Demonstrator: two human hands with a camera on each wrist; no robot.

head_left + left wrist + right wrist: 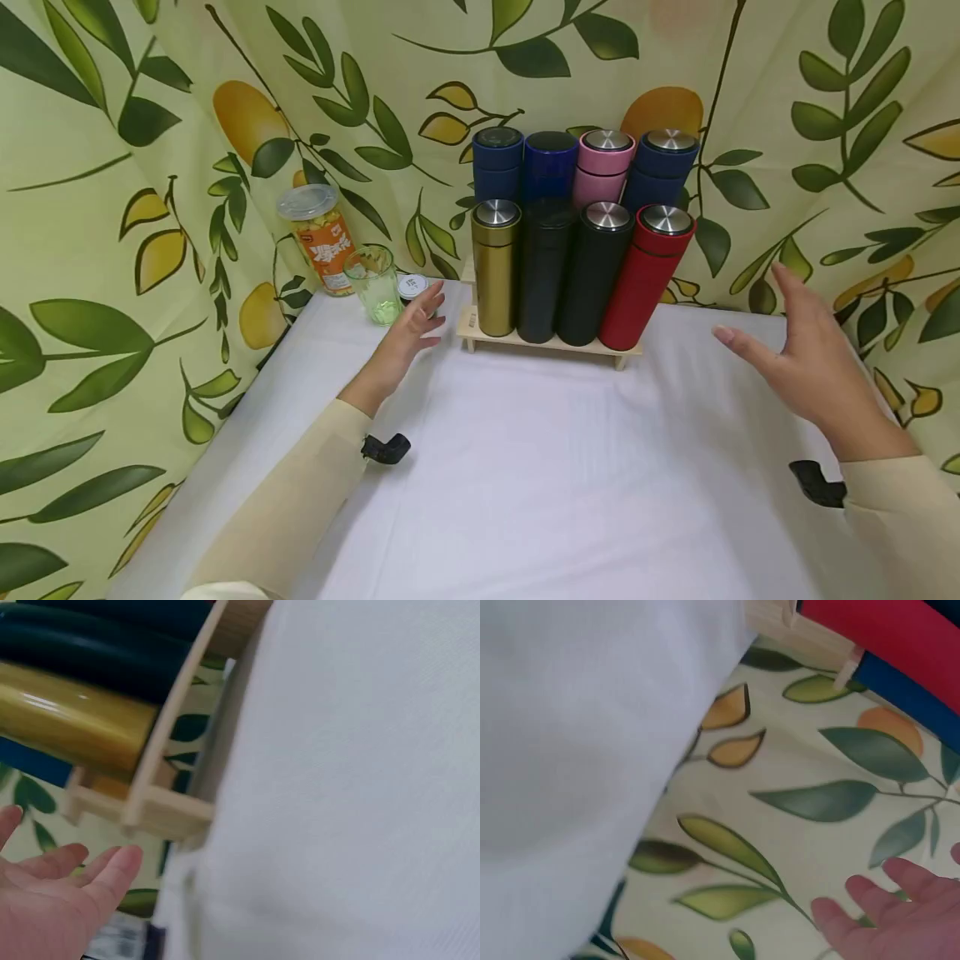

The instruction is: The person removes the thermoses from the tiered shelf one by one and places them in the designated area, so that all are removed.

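Two rows of thermos bottles stand on a wooden two-step rack [555, 343]. In front are a gold bottle [495, 275], two black bottles [587, 279] and a red bottle [647, 279]. Behind them are blue bottles [498, 171] and a pink one [602, 167]. My left hand [405, 342], fingers spread and holding nothing, is left of the rack, near a green glass [375, 287] and a small white-lidded jar [412, 287]. To the right of the rack, my right hand [817, 358] is raised with thumb and fingers apart, touching nothing.
A clear-lidded snack jar [324, 242] with an orange label stands at the table's back left. White cloth [562, 483] covers the table. Leaf-patterned curtain [750, 125] hangs close behind and at both sides.
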